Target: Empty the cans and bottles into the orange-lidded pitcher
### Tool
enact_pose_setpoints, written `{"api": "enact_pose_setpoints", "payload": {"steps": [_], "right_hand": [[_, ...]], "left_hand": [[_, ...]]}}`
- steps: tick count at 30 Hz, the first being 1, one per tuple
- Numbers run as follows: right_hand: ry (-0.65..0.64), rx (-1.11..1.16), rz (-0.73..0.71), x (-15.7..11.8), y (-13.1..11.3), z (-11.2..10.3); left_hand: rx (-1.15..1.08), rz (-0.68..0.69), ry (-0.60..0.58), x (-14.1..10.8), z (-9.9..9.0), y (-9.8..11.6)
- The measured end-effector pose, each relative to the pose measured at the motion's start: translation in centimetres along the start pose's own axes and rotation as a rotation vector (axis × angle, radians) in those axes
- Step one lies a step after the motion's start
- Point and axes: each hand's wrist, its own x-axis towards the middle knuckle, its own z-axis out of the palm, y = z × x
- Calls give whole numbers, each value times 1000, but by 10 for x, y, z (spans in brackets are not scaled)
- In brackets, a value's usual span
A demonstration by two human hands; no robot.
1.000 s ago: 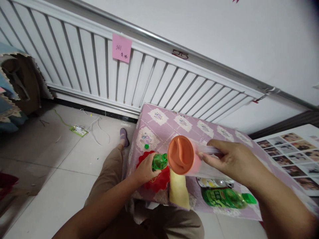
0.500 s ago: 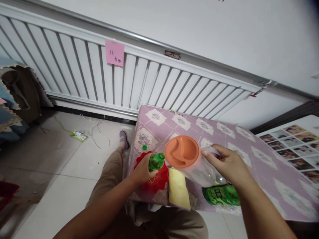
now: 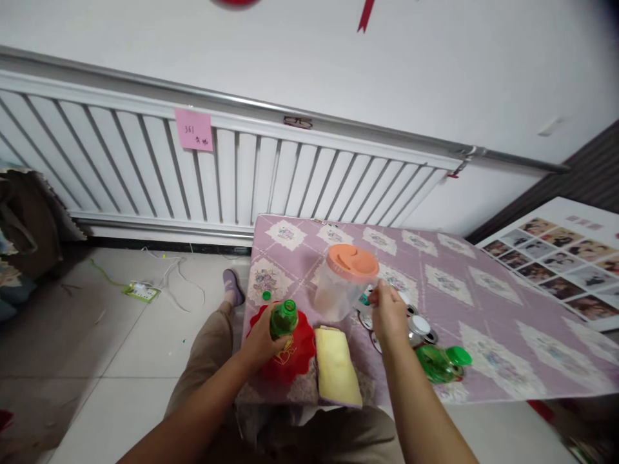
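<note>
My left hand [image 3: 262,338] is wrapped round an uncapped green bottle [image 3: 284,318], held upright over a red scalloped plate [image 3: 300,351]. A small green cap [image 3: 266,295] lies on the cloth behind the plate. My right hand [image 3: 387,309] grips the side handle of a clear plastic pitcher [image 3: 333,298] with an orange lid [image 3: 352,261]. The pitcher looks upright on the table, and its handle is mostly hidden by the fingers. A folded yellow cloth [image 3: 337,367] lies between the plate and my right forearm.
Right of my right wrist are a glass jar with a white lid [image 3: 418,325], several can-like items and a green bottle with a green cap [image 3: 442,363] lying down. Patterned cloth [image 3: 447,283] covers the table. A radiator [image 3: 242,174] and a photo board [image 3: 556,258] stand beyond.
The pitcher has gone from tilted, lid toward me, to upright, and my right hand has moved left with it. The view has shifted. My left hand still holds the bottle.
</note>
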Motion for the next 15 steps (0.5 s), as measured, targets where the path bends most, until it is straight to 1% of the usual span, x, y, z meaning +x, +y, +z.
{"api": "enact_pose_setpoints", "payload": {"steps": [4, 7, 11, 15], "right_hand": [[105, 47, 66, -9, 26, 20], [139, 56, 95, -18, 43, 29], [116, 59, 119, -28, 59, 30], [77, 64, 121, -32, 69, 23]], "left_hand": [[-1, 6, 7, 0, 3, -3], [-5, -13, -1, 0, 3, -1], [-1, -36, -5, 0, 2, 1], [18, -56, 9, 1, 3, -1]]}}
